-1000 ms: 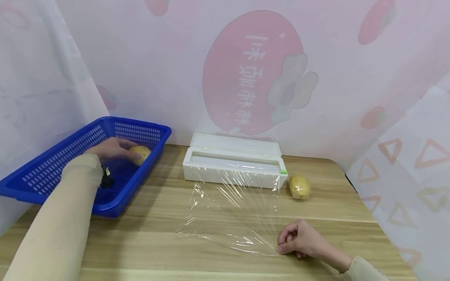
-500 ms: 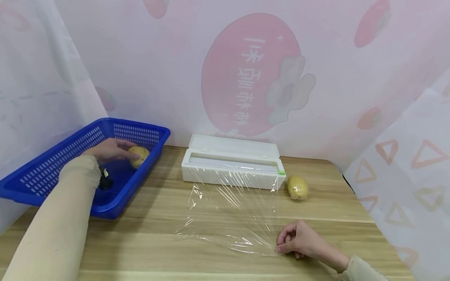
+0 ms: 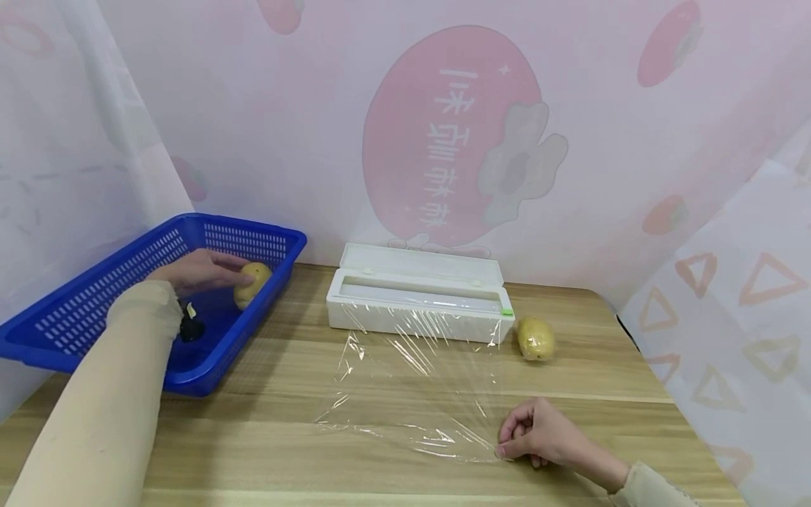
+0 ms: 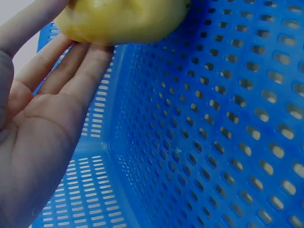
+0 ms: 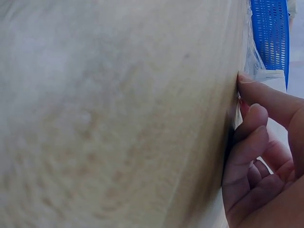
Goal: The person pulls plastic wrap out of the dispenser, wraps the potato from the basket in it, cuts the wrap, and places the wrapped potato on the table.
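Note:
Inside the blue basket point(image 3: 234, 362), my left hand point(image 3: 198, 270) grips a yellow potato point(image 3: 255, 287) close to the right wall. The left wrist view shows the thumb on one side of this potato point(image 4: 123, 21) and the fingers on the other. My right hand point(image 3: 546, 435) pinches the near right corner of a clear sheet of cling film point(image 3: 412, 401) at the tabletop. That sheet stretches back to a white cling film dispenser point(image 3: 415, 322), whose lid is raised. In the right wrist view the thumb and forefinger meet at the film's edge, the other fingers curled.
Right beside the dispenser lies another potato point(image 3: 536, 339), shiny as if wrapped in film. A dark object with a pale tip point(image 3: 191, 326) lies in the basket below my left wrist. A printed cloth wall point(image 3: 317, 127) stands behind the wooden table point(image 3: 272, 451).
The potato in my left hand has turned and shifted a little against the basket's right side. My right hand and the film look the same.

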`<state>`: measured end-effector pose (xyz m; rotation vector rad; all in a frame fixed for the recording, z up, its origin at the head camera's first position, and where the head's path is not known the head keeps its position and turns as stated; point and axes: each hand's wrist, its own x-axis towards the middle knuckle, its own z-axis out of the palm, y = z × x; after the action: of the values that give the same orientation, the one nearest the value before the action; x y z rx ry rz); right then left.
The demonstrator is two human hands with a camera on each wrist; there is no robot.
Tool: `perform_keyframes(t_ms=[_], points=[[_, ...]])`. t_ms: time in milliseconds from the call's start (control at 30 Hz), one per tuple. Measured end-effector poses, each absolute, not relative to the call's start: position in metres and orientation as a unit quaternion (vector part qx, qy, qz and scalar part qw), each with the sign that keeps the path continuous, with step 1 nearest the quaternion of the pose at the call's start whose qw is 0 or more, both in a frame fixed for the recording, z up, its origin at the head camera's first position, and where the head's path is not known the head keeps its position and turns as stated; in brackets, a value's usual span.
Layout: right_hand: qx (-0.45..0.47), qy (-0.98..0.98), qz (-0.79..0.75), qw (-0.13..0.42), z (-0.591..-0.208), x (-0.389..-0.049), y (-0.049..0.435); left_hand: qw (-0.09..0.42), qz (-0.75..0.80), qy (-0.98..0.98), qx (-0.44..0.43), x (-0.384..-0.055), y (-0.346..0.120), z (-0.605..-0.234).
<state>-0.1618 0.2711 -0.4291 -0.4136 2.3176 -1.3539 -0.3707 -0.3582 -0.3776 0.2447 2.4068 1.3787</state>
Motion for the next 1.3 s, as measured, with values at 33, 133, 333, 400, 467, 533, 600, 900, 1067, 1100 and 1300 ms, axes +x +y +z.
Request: perform_keyframes(t_ms=[33,133,333,400,467,533,600,900,1067,1100,1300], points=[[-0.149,0.834,-0.488,0.211,-0.429,-0.162,0.271,0.183,0.492,0.847,0.086,-0.371,-0.358,-0.378],[-0.150,0.833,-0.489,0.211,-0.429,-0.162,0.271,0.197,0.514,0.831,0.077,-0.371,-0.357,-0.381],[-0.150,0.834,-0.486,0.212,-0.429,-0.163,0.272,0.200,0.533,0.819,0.067,-0.370,-0.356,-0.383],[-0.150,0.834,-0.487,0.214,-0.429,-0.163,0.272,0.196,0.530,0.822,0.067,-0.370,-0.355,-0.382],[-0.150,0.833,-0.487,0.214,-0.430,-0.163,0.273,0.192,0.528,0.824,0.070,-0.370,-0.355,-0.381],[-0.150,0.832,-0.488,0.215,-0.430,-0.164,0.272,0.186,0.527,0.826,0.074,-0.370,-0.356,-0.379],[-0.150,0.832,-0.490,0.214,-0.430,-0.164,0.272,0.179,0.529,0.826,0.076,-0.369,-0.356,-0.377],[-0.150,0.835,-0.486,0.209,-0.431,-0.169,0.270,0.124,0.550,0.823,0.071,-0.368,-0.355,-0.363],[-0.154,0.838,-0.482,0.204,-0.431,-0.171,0.269,0.103,0.557,0.820,0.085,-0.367,-0.353,-0.350],[-0.155,0.837,-0.483,0.204,-0.431,-0.171,0.269,0.097,0.552,0.824,0.084,-0.367,-0.352,-0.347],[-0.156,0.836,-0.484,0.205,-0.433,-0.173,0.271,0.063,0.503,0.858,0.084,-0.361,-0.332,-0.318]])
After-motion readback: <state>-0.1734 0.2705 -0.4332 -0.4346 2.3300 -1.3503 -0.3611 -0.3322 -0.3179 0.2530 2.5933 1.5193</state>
